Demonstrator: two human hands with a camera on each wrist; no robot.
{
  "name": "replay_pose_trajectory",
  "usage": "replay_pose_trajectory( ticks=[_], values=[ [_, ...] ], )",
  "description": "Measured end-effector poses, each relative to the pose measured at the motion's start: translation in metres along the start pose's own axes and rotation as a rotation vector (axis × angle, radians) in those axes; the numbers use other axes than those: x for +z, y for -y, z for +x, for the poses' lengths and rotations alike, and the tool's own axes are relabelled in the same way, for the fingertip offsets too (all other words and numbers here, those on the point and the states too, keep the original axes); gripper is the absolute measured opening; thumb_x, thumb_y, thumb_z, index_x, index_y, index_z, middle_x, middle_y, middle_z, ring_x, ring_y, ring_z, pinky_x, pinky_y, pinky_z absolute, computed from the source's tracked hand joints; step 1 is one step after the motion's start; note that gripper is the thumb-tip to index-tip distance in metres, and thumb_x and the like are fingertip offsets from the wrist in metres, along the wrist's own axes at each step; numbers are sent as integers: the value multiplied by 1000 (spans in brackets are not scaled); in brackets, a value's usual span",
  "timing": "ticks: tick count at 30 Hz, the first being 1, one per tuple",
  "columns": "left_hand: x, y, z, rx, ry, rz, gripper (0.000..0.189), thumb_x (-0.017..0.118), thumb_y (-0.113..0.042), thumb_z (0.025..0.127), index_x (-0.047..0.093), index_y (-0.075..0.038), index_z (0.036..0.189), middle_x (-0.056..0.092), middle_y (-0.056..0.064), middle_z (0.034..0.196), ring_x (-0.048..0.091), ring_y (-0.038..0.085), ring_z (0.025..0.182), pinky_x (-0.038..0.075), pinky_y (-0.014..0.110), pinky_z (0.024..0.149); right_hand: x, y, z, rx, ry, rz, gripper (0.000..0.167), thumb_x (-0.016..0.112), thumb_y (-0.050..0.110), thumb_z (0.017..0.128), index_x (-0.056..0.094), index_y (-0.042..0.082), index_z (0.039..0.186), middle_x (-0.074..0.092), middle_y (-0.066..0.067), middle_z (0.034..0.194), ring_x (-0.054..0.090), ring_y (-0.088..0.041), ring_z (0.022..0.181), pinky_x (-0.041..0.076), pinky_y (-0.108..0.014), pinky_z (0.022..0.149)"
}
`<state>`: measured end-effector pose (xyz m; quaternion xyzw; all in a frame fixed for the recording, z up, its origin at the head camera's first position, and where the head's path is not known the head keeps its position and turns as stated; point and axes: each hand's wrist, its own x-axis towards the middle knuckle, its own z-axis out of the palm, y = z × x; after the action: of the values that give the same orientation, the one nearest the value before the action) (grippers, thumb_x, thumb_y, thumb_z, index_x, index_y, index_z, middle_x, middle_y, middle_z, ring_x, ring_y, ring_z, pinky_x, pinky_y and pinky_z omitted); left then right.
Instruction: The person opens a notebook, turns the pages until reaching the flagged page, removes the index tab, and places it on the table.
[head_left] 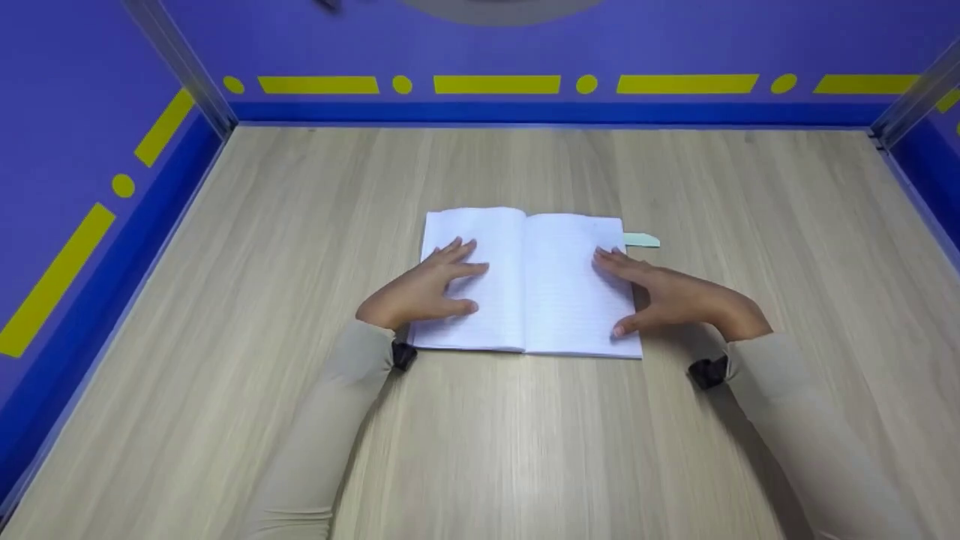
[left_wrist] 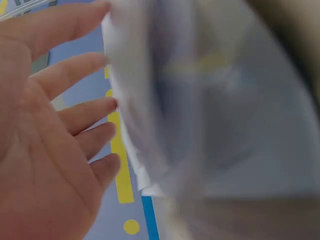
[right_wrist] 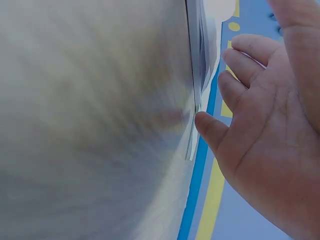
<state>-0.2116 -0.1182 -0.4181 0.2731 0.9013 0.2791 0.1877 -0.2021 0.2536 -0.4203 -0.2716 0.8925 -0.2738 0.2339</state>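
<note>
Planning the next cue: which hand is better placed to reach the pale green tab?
Likely the right hand: it is nearer the green tab; the left hand is over the opposite page.

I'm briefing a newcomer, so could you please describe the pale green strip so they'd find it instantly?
On the wood-grained table lies an open notebook. The strip juts from its right edge, near the far corner; its pale green sets it apart from the white pages.

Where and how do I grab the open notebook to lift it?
Probably best by both outer side edges, coming in from left and right together. The notebook lies open and flat on the table, so holding both halves should stop flopping. The pale green tab looks too thin to lift by.
</note>
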Motion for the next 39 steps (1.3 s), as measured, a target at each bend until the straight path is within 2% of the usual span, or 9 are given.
replay_pose_trajectory(
  ticks=[4,7,13,19,27,32,39],
  values=[
    [-1,3,-1,-70,76,19,77,73,-37,84,37,-17,149,9,2,163,-2,20,151,6,42,122,1,0,0,-16,33,18,111,80,43,73,12,14,155,3,-9,163,0,-31,150,2,-56,118],
    [-2,4,-1,-87,127,12,91,78,-40,78,30,-17,151,4,1,163,-4,21,150,6,45,121,2,-1,0,-30,60,18,108,79,41,74,14,12,155,3,-11,163,0,-33,149,-3,-58,117],
    [-6,8,-3,-96,193,-24,96,81,-27,76,24,-16,153,-4,2,163,-9,23,150,5,46,121,2,0,-1,-16,95,-44,106,80,41,73,18,11,154,3,-10,163,-3,-34,149,-3,-58,117],
    [-10,14,-6,-86,199,-63,96,81,-22,76,24,-14,153,-4,5,163,-10,27,149,5,48,121,1,0,-1,-2,110,-60,110,82,41,71,17,12,155,1,-10,163,-5,-35,149,-4,-59,116],
    [-9,19,-2,-48,214,-66,100,83,-26,74,22,-11,153,-7,7,162,-12,27,149,-2,49,120,2,-4,-2,-12,133,-46,115,83,42,69,13,10,155,-1,-12,163,-6,-35,149,-4,-60,116],
    [-8,20,-1,-25,214,-71,101,83,-26,74,22,-10,153,-6,9,162,-12,29,149,-2,50,120,3,-3,-3,-11,130,-36,116,84,40,68,13,9,155,-1,-14,162,-7,-37,149,-5,-61,115],
    [-9,21,-4,-55,202,-57,103,83,-28,73,22,-12,153,-6,9,162,-10,27,149,-1,48,121,3,-1,1,-30,138,-37,115,83,40,69,13,10,155,-2,-14,163,-8,-37,149,-6,-61,115]
  ],
)
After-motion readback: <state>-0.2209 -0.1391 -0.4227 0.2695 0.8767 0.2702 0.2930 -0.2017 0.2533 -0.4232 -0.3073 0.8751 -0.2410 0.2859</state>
